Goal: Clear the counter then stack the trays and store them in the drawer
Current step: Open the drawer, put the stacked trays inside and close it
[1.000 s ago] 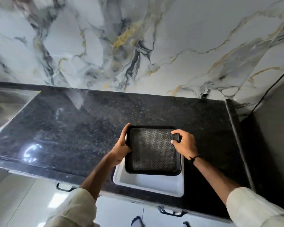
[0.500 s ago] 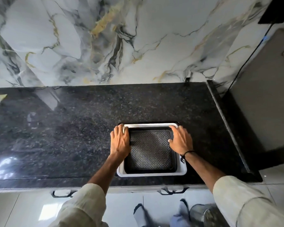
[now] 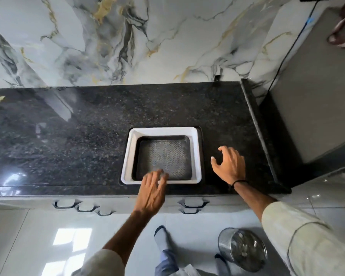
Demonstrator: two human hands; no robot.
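Evidently the stacking step was complete: the black tray, with its patterned mesh floor, sat nested inside the white tray, and the pair rested flat on the dark granite bench close to its front edge. Nothing else lay on the bench, so clearing looked finished too.

The left hand hovered over the near rim of the white tray, its fingers spread and released, blurred, holding nothing. Contact with the rim could not be confirmed. The right hand was just beside the stack on its right, above the bench, fingers curled loosely and apart, likewise empty.

The remaining step, by my judgement, was storage. Drawer handles showed along the cabinet front below the bench, and every drawer appeared closed. The next move therefore called for one hand to pull a drawer open, then both hands to grip the white tray by opposite rims, lift the stack level so the black tray stayed seated, and lower it in.
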